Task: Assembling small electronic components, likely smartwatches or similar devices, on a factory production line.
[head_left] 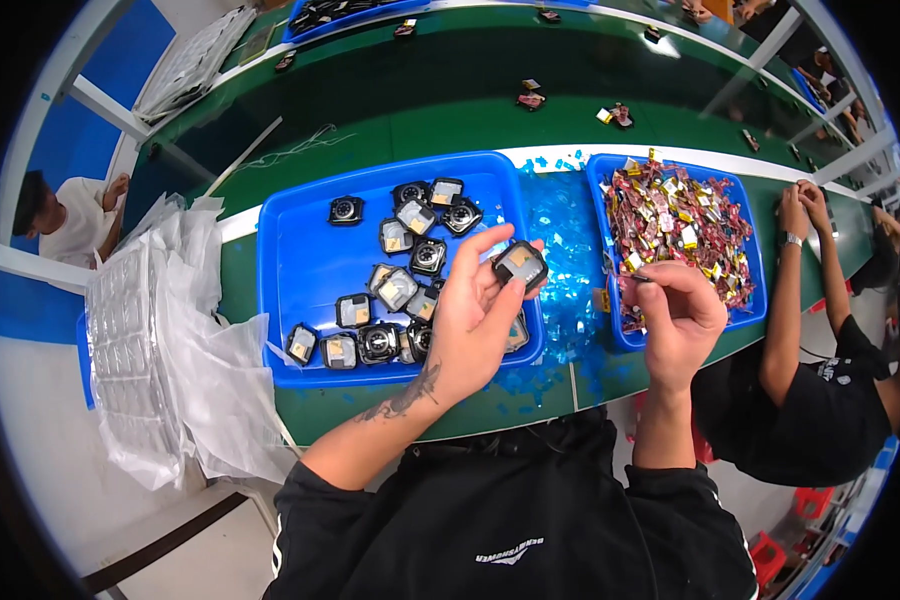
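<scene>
My left hand (470, 330) is closed round a smartwatch case (520, 264), a rounded black square with a grey and gold panel turned up. It is held over the right end of a blue tray (305, 225). In that tray lie several similar watch cases (397, 289), some panel up, others showing a round dark disc. At the near left edge of a second blue bin (758, 275), my right hand (688, 325) pinches a small dark piece (641, 279) between thumb and forefinger. What kind of piece it is cannot be made out. Pink, yellow and silver film scraps (675, 215) fill this bin.
Blue film bits (560, 260) litter the table strip between the containers. Clear plastic trays and wrapping (160, 340) stand at the left. Beyond a white ledge, a green conveyor belt (440, 125) carries scattered small parts. A co-worker in black (820, 400) sits close on the right; another person (75, 215) is far left.
</scene>
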Demonstrator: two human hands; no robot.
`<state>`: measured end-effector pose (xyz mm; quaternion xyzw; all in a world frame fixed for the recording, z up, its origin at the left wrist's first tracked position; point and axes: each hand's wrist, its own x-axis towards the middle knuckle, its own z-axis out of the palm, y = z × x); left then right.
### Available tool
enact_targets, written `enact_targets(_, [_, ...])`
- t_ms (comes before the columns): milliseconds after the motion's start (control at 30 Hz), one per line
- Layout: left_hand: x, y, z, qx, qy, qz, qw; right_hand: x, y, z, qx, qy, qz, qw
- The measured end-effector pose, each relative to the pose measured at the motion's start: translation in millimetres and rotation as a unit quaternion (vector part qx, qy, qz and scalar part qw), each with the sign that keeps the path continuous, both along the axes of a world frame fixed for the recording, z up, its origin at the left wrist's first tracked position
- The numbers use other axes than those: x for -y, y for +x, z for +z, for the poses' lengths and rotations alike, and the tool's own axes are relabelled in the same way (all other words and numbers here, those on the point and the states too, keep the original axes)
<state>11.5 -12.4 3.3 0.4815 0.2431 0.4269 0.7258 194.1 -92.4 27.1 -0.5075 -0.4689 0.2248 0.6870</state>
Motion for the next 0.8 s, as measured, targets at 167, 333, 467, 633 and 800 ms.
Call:
enact_targets(167, [-3,-6,-5,0.016,-0.023,0.028,0.999,-2,-8,2,0.085,-0.096,0.084,0.988])
enact_targets(333, [-6,-12,-4,0.017,-0.050,-0.040,0.998,0,-22,-5,-0.049,-0.161,0.089,0.982])
enact_targets(467, [3,-8,-5,0.006,-0.031,-0.050,0.998,-4,-29,-1,0.054,-0.176,0.058,0.981])
enact_targets(633, [7,-5,-9,0.018,-0.017,-0.077,0.997,-14,-39,8,0.223,-0.121,0.056,0.966])
enact_targets(800, [6,-7,-5,0.009,0.015,-0.094,0.995,-13,-43,17,0.229,-0.180,0.022,0.956])
